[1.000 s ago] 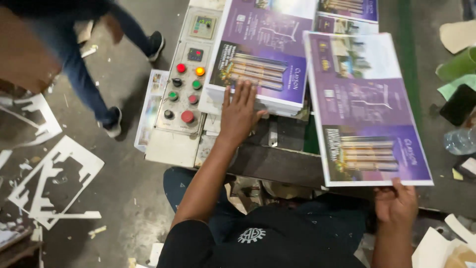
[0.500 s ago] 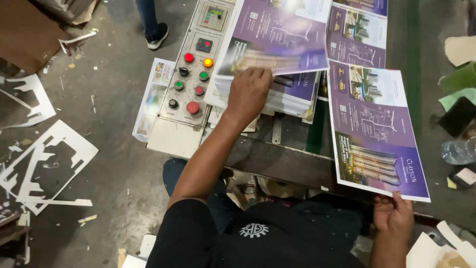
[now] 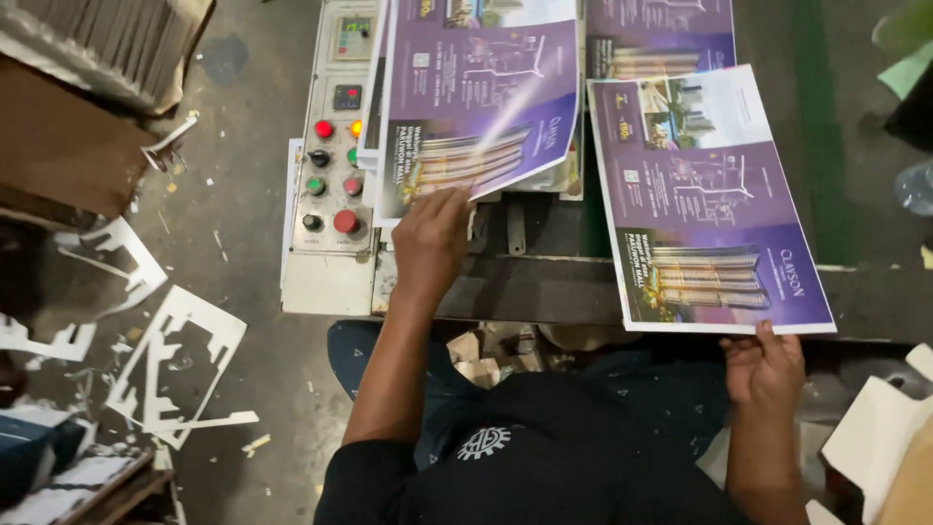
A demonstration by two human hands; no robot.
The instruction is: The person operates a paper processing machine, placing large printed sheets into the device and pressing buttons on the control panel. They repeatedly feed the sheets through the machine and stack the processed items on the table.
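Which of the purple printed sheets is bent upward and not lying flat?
The purple sheet under the left hand, beside the control panel: its near right corner curls up. The sheet gripped by the right hand is flat.

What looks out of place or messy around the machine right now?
White die-cut cardboard offcuts litter the grey floor left of the control panel. The purple printed sheet under the left hand lies curled and askew, covering part of the buttons.
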